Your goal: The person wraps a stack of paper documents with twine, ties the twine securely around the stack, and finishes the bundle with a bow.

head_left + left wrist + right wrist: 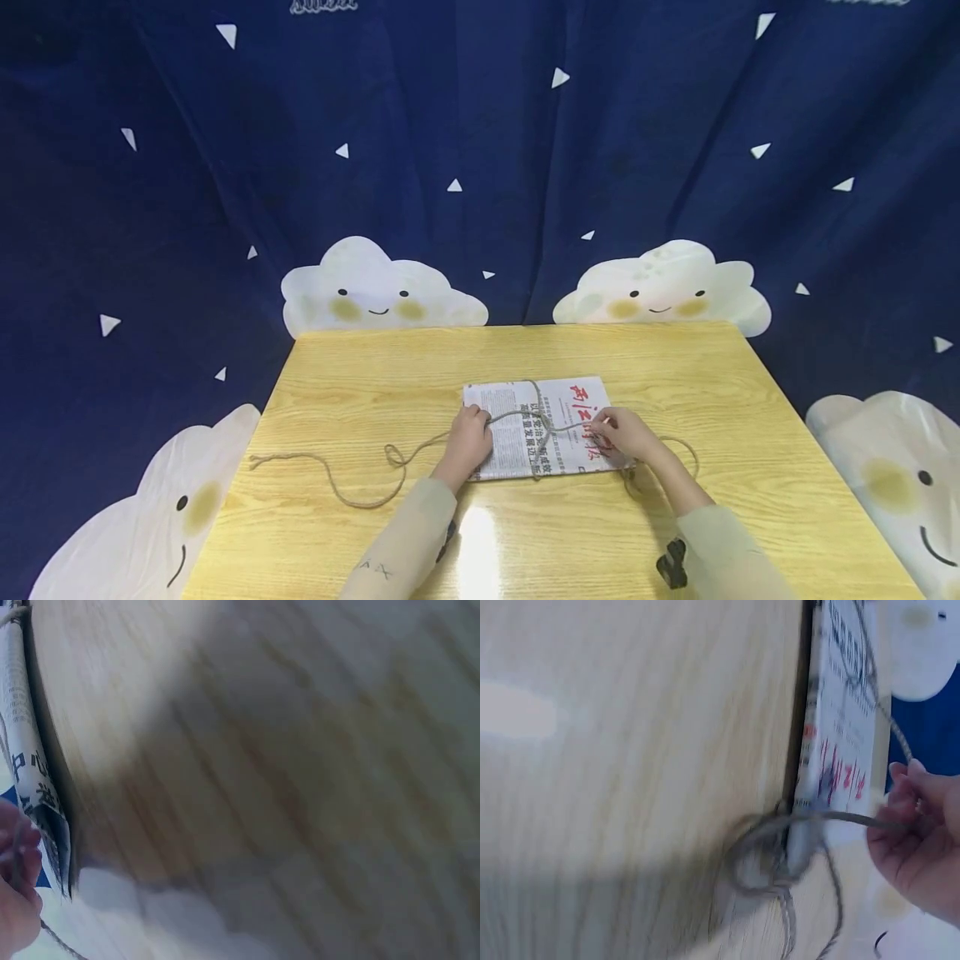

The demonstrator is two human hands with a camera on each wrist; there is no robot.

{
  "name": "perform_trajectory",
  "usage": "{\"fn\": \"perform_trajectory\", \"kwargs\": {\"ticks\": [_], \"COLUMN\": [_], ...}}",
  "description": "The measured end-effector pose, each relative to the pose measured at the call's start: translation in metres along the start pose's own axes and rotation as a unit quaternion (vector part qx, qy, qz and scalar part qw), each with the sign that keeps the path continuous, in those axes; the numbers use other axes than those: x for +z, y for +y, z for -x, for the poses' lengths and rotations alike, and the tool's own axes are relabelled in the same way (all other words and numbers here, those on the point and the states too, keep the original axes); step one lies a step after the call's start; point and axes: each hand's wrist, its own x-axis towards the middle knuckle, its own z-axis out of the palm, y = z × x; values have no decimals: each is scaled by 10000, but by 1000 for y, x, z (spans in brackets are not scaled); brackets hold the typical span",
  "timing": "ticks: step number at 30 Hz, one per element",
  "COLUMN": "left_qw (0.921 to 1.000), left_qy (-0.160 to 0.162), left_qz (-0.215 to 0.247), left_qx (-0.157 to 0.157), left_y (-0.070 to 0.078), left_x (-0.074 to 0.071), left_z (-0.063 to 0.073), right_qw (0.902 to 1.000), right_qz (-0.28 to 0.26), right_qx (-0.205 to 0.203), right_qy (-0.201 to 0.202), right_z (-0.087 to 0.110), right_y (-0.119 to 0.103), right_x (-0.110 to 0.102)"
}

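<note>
A flat package (506, 454) wrapped in printed newspaper lies on the wooden table, with red characters on its right part. Brown twine (572, 427) runs over the package from front to back and crosses itself near the middle. My left hand (469, 437) is over the package's left edge and pinches one length of twine, which also shows between the fingers in the left wrist view. Above the right part, my right hand (626, 433) pinches the other length between thumb and fingers. In the right wrist view, that twine (898, 735) rises from the package to the fingertips.
The left twine tail (360, 504) curves across the table (375, 367) to its left side. On the right, loose twine (693, 458) loops beside the package's front corner. A dark blue curtain (480, 125) with white clouds hangs behind the table.
</note>
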Motion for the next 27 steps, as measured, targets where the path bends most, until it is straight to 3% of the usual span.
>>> {"fn": "perform_trajectory", "kwargs": {"ticks": [4,9,19,27], "left_qw": [9989,9984,9915,9738], "left_qy": [290,263,390,766], "left_qz": [247,407,1020,1457], "left_qx": [281,296,-713,-1570], "left_y": [-5,-13,-19,-13], "left_x": [-3,-5,-5,-5], "left_z": [7,14,21,24], "right_qw": [9994,9984,9958,9910], "right_qz": [187,340,344,360], "right_qx": [-40,261,645,803], "right_qy": [292,381,547,1014], "right_z": [-10,-19,-26,-21], "right_y": [15,33,53,61], "right_x": [-10,-17,-9,4]}}
